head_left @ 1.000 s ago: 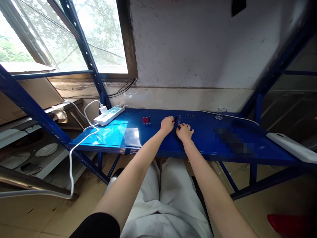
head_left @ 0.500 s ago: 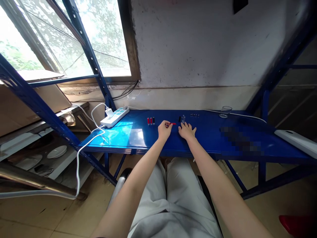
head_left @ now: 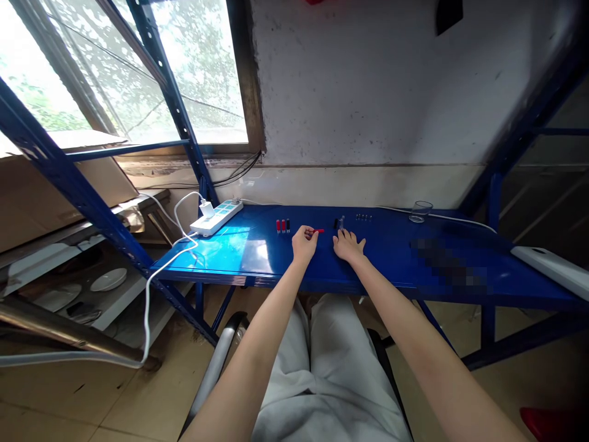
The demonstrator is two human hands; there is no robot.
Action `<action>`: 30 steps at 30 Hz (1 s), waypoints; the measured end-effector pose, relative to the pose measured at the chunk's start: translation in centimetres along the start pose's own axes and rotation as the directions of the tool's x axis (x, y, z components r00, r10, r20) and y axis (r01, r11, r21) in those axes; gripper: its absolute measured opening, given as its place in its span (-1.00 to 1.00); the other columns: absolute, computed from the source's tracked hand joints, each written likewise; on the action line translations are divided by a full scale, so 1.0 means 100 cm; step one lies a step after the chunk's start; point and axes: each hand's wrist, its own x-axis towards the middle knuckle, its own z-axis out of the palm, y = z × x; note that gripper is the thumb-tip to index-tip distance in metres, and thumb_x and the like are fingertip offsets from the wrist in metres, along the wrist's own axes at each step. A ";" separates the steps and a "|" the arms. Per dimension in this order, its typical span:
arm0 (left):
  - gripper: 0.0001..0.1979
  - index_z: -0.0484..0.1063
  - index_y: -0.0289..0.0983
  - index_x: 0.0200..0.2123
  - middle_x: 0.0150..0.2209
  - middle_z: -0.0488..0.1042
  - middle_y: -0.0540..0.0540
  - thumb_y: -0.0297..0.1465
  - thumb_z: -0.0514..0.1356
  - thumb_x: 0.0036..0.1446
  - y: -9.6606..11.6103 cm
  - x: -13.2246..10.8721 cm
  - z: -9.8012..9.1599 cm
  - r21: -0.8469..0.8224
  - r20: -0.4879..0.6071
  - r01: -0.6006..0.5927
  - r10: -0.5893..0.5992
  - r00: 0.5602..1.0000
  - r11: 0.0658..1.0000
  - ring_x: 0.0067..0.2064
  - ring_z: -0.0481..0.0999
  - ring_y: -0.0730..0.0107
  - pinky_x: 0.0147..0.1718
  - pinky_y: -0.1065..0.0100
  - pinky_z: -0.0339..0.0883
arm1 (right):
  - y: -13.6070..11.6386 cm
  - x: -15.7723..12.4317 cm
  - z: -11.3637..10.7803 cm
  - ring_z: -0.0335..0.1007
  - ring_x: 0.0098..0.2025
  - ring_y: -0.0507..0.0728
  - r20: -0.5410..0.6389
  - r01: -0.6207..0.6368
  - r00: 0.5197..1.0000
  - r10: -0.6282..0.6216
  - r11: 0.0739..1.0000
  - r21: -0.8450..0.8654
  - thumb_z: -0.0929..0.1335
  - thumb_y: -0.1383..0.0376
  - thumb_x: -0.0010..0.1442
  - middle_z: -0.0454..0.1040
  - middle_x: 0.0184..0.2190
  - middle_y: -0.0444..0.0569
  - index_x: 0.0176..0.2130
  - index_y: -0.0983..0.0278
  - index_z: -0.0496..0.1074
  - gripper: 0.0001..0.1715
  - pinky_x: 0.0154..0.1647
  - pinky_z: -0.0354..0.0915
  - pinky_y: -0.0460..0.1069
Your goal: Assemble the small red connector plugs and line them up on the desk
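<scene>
My left hand [head_left: 304,240] rests on the blue shelf top [head_left: 239,252], its fingers pinched on a small red piece [head_left: 318,231] that sticks out to the right. My right hand [head_left: 348,244] lies just right of it, fingers curled near a small clear and dark part [head_left: 340,222]; I cannot see whether it holds that part. Left of my hands stands a short row of red and black small pieces [head_left: 282,225]. A row of tiny dark pieces [head_left: 362,217] lies behind my right hand.
A white power strip [head_left: 216,217] with a plugged charger and white cable sits at the shelf's left end. A clear glass [head_left: 420,211] stands at the back right, a white flat device [head_left: 552,270] at the far right. Blue rack posts frame both sides; the window is at left.
My left hand has drawn back from the dark part with the red piece pinched in its fingers. The view has shifted slightly; my right hand stays in place.
</scene>
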 end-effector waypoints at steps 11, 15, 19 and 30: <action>-0.90 0.37 -0.30 -0.40 -0.41 0.42 -0.05 -0.38 0.20 0.00 -0.005 0.002 0.000 -0.097 -0.056 0.001 -0.007 0.998 0.995 -0.40 0.37 0.50 -0.39 0.45 0.28 | -0.002 -0.015 -0.001 0.23 -0.09 0.27 -0.455 0.294 0.856 -0.246 0.955 0.037 -0.01 0.21 0.28 0.37 -0.11 0.19 -0.10 0.32 0.37 -0.49 -0.13 0.16 0.19; -0.88 0.38 -0.30 -0.38 -0.41 0.42 -0.06 -0.37 0.20 0.01 -0.006 0.003 -0.001 -0.121 -0.057 0.021 -0.028 0.998 0.992 -0.39 0.38 0.49 -0.39 0.44 0.29 | 0.001 -0.013 -0.002 0.26 -0.23 0.21 -0.611 0.493 0.720 -0.331 0.863 0.114 0.01 0.21 0.29 0.39 -0.28 0.15 -0.21 0.31 0.36 -0.54 -0.23 0.21 0.09; -0.87 0.39 -0.30 -0.38 -0.41 0.42 -0.06 -0.36 0.20 0.01 -0.008 0.005 0.000 -0.136 -0.051 0.038 -0.045 0.998 0.990 -0.40 0.38 0.49 -0.40 0.43 0.29 | 0.003 -0.012 -0.002 0.27 -0.24 0.19 -0.677 0.607 0.656 -0.334 0.767 0.209 0.04 0.19 0.29 0.38 -0.30 0.11 -0.23 0.28 0.33 -0.61 -0.24 0.23 0.06; -0.85 0.40 -0.29 -0.37 -0.39 0.44 -0.08 -0.32 0.21 0.00 -0.016 0.007 0.001 -0.192 -0.053 0.069 -0.081 0.995 0.979 -0.36 0.41 0.45 -0.36 0.40 0.32 | 0.007 -0.012 -0.002 0.31 -0.38 0.10 -0.609 0.579 0.771 -0.187 0.602 0.549 0.16 0.10 0.20 0.38 -0.41 -0.01 -0.26 0.24 0.27 -0.72 -0.33 0.24 0.00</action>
